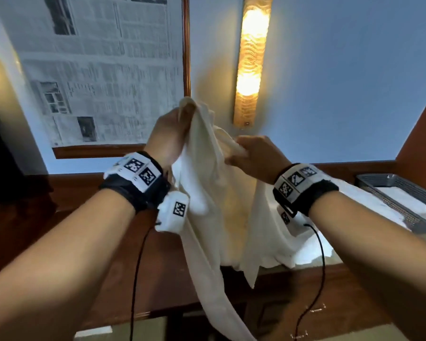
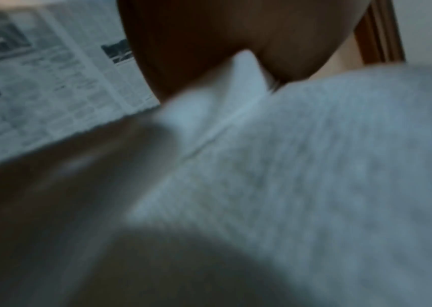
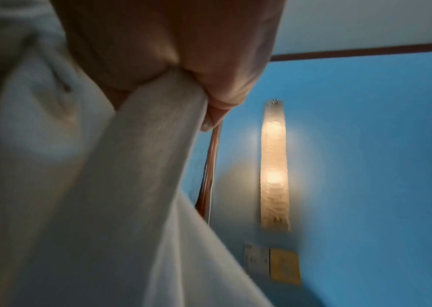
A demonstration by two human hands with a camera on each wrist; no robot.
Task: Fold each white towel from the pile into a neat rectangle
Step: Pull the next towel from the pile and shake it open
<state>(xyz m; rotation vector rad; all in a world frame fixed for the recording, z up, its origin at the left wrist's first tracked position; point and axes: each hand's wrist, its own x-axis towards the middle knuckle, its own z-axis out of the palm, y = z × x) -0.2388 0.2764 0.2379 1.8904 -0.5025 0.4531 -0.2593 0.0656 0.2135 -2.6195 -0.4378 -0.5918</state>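
We hold one white towel (image 1: 207, 193) up in the air in front of us, over the wooden bench (image 1: 158, 267). Our left hand (image 1: 169, 136) is the higher of the two: its fingers are curled round a bunched corner at the very top of the cloth, with a small peak of fabric sticking up above the knuckles. Our right hand (image 1: 253, 156) sits a little lower and just beside it, pinching a gathered fold of the same towel between thumb and fingers; in the right wrist view the cloth runs as a thick roll straight out of that closed grip. From both hands the towel hangs down in long loose folds, its lower end falling past the front edge of the bench.

Behind the hanging cloth, more white towels (image 1: 354, 207) lie on the bench to our right. At the far right of the bench stands a dark tray (image 1: 379, 183) with something white inside it.

On the wall ahead, a lit wall lamp (image 1: 252, 60) glows between our hands and the ceiling, and a framed newspaper print (image 1: 96, 70) hangs to its left. The left wrist view is blurred and shows little beyond the cloth and the print.
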